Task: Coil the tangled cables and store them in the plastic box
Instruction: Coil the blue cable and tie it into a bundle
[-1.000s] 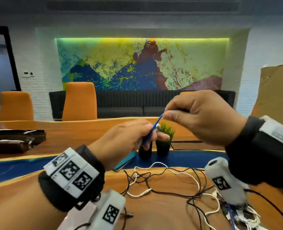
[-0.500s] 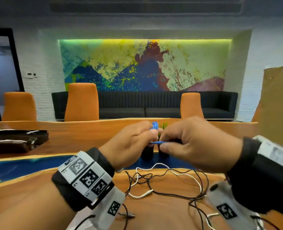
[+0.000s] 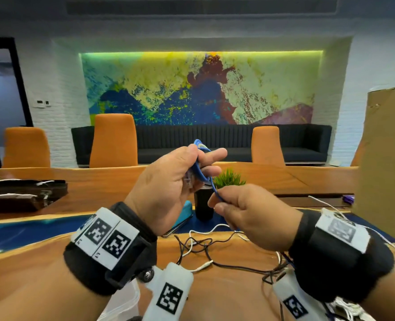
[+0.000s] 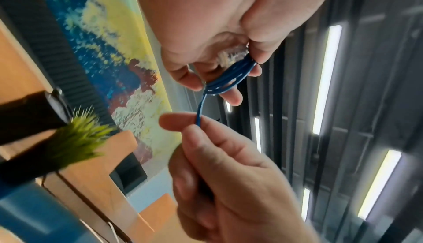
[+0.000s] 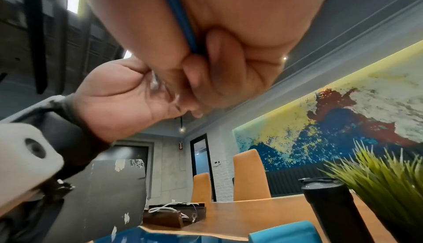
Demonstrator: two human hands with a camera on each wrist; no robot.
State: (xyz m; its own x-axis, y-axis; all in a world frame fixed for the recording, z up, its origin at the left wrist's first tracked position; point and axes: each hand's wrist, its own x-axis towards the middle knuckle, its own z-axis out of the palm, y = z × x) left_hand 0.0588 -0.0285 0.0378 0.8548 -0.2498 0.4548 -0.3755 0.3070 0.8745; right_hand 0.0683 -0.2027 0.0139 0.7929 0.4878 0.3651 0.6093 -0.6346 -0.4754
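Observation:
A thin blue cable (image 3: 201,169) is wound in several loops held up above the table. My left hand (image 3: 180,179) grips those loops (image 4: 231,76) together with a clear plug (image 4: 231,55). Just below it, my right hand (image 3: 245,212) pinches the cable's free strand (image 4: 198,115) between thumb and forefinger; the strand runs on through the palm (image 5: 181,17). A tangle of black and white cables (image 3: 205,249) lies on the wooden table beneath both hands. A clear plastic edge (image 3: 122,304), possibly the box, shows under my left wrist.
A black tumbler (image 3: 203,205) and a small green plant (image 3: 230,179) stand just behind my hands, with a turquoise item (image 3: 185,215) beside them. A dark brown bag (image 3: 18,195) lies at far left. A cardboard sheet (image 3: 386,167) stands at right. Orange chairs line the far side.
My right hand came down from above the left hand to just below it, carrying the strand around. The left hand turned and rose, showing more loops.

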